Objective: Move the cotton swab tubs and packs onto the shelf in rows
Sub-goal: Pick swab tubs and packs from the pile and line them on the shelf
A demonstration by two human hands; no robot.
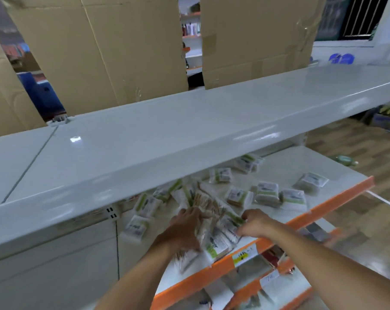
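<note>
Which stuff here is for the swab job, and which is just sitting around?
For the job:
- swab packs scattered on the shelf
- bundle of packs between both hands
- shelf with the orange edge
- left hand, right hand

Just lying about:
- cardboard boxes
- top shelf
- yellow price tag

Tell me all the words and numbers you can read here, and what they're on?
None can be read for sure.
Cotton swab packs: green labels with dark print, too blurred.
Yellow price tag on the orange shelf edge: dark marks, too small.
White tag on the lower shelf: handwriting, perhaps a number, unclear.
Cardboard boxes: no print visible.
</note>
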